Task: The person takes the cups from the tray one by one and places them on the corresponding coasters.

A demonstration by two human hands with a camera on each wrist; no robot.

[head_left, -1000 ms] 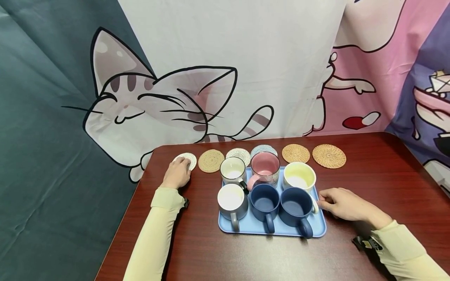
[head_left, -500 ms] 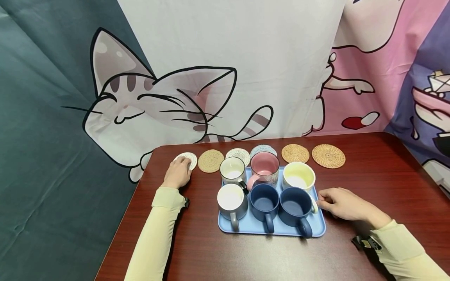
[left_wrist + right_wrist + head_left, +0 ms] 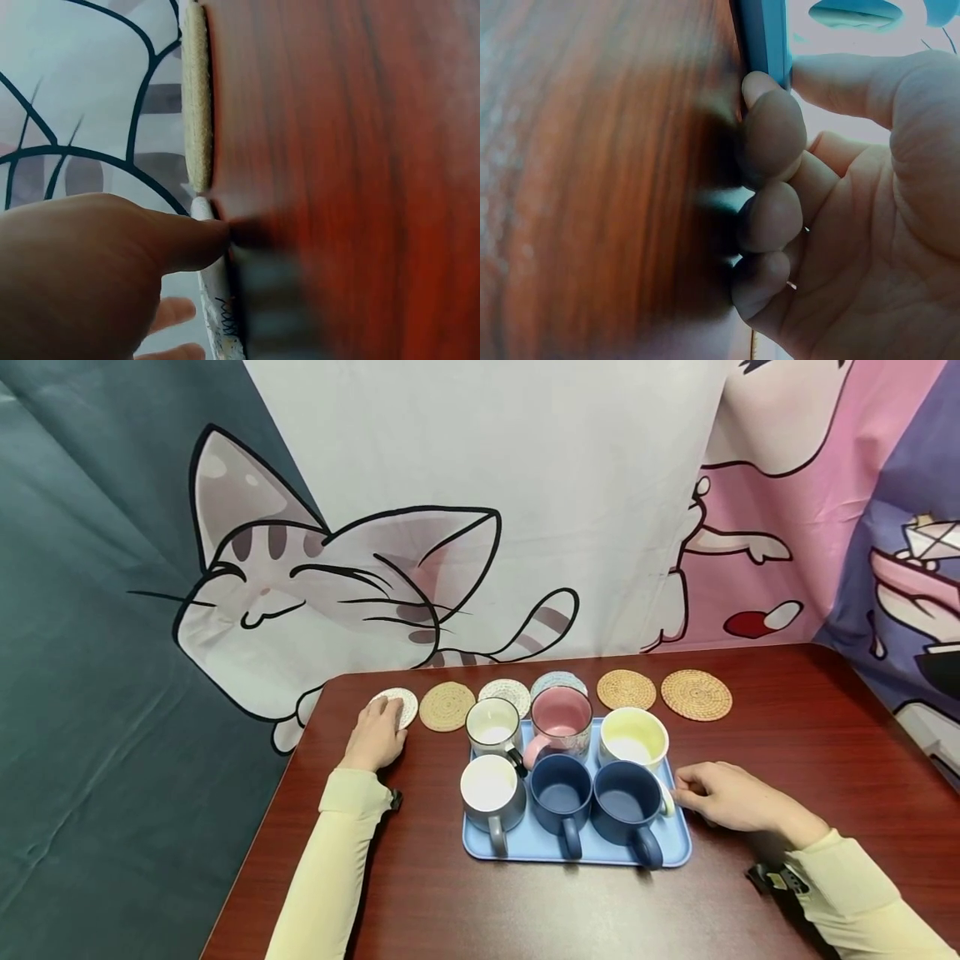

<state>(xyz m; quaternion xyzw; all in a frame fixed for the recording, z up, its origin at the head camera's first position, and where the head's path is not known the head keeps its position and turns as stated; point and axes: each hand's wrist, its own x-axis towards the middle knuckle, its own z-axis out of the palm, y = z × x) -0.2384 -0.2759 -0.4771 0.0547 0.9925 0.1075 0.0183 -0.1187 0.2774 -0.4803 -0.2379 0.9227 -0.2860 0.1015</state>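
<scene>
My left hand (image 3: 377,735) rests with its fingers extended over a round white coaster (image 3: 407,707) at the back left. In the left wrist view the thumb of that hand (image 3: 94,262) touches the end of the white coaster (image 3: 217,307), which lies flat on the table. With thumb and index finger, my right hand (image 3: 738,797) pinches the right rim of a light blue tray (image 3: 517,850). The right wrist view shows the tray's edge (image 3: 765,37) between thumb and curled fingers of the right hand (image 3: 847,202). Hidden in part by my left hand is the white coaster.
Several mugs stand on the tray, among them a pink one (image 3: 561,717), a grey one (image 3: 492,793) and a dark blue one (image 3: 626,806). Behind them lies a row of coasters, tan (image 3: 447,707) to woven straw (image 3: 696,695). A printed cloth (image 3: 600,485) hangs behind the table.
The fingers of my left hand look straighter and a little more spread over the white coaster. The head view has shifted slightly. My right hand stays at the tray's rim.
</scene>
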